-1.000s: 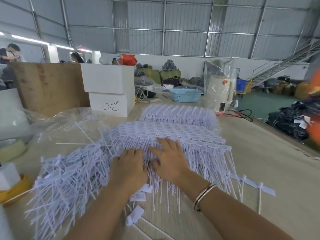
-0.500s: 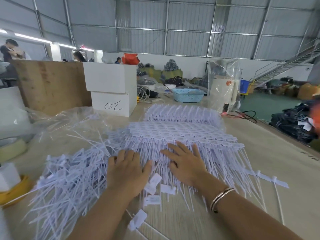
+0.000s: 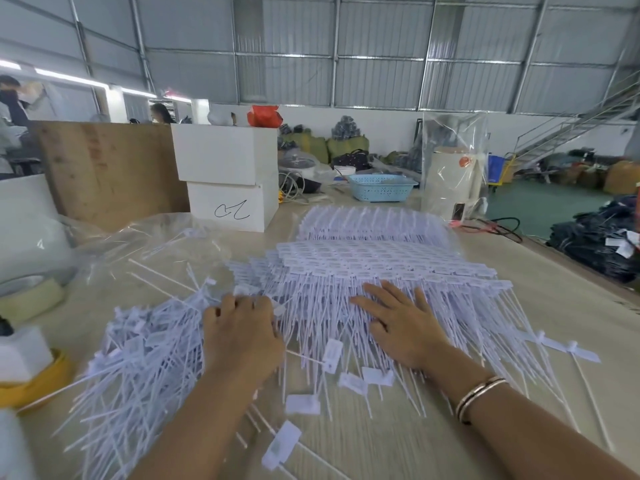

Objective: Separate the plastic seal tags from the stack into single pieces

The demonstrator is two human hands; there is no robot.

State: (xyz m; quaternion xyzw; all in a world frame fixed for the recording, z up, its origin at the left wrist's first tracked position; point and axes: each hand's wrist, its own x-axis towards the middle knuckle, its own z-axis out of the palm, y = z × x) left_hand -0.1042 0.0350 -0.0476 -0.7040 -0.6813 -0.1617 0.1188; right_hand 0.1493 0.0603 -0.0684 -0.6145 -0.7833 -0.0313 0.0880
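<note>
Loose tags near the table's near edge: a few single seal tags lie scattered between the forearms; a sweep of an arm could, I judge, push them off the near edge.
Left hand: the left hand rests on the seam between heap and stack, its fingers curled down into the strands; whether they pinch any tag I cannot tell.
Right hand: the right hand lies flat on the stack, fingers spread and straight, pressing it down.
Separated heap: the tangled pile sits toward the table's left edge; the crossed tails could snag and drag singles back.
Stack: the joined seal tag stack fans across the table's middle; a hard pull may tear off several tags at once or snap tails.
Second stack: another stack waits behind it, toward the far edge, touching or nearly so.
Plastic bag: a clear bag lies at far left; stray tags could slip under it.
</note>
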